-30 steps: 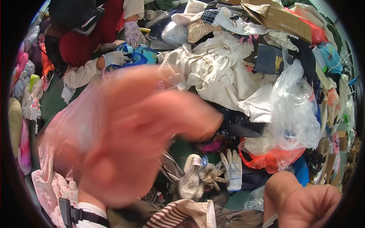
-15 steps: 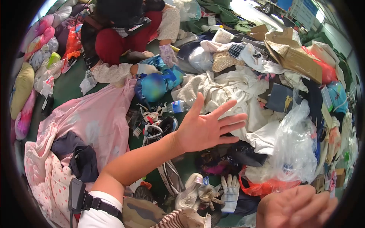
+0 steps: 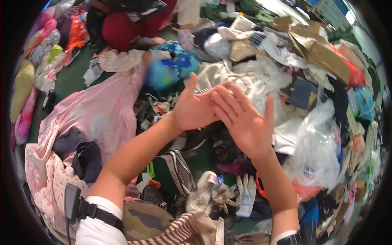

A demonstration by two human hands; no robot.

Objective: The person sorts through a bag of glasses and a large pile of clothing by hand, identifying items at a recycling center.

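My left hand (image 3: 194,110) and my right hand (image 3: 249,122) meet in mid-air above the pile, palms toward me. The right fingers overlap the left ones, hiding the left fingertips. Both thumbs stick out, and I see nothing held in either hand. Behind them lies a heap of cream and white cloth (image 3: 261,87). Left of my left hand spreads a pink sheet (image 3: 98,110). Below the hands are a white work glove (image 3: 246,196), a pale shoe (image 3: 200,194) and a grey strap-like piece (image 3: 179,171).
Across from me sits another person with red-clad knees (image 3: 118,30), an arm near a blue patterned bundle (image 3: 163,73). A clear plastic bag (image 3: 314,147) lies at right, with cardboard (image 3: 322,53) behind. A camouflage cloth (image 3: 145,218) and striped cloth (image 3: 179,232) are close to me.
My right hand has risen from the lower right, opened from a curled shape and met my left hand. My left hand has shifted slightly left. The view has tilted slightly.
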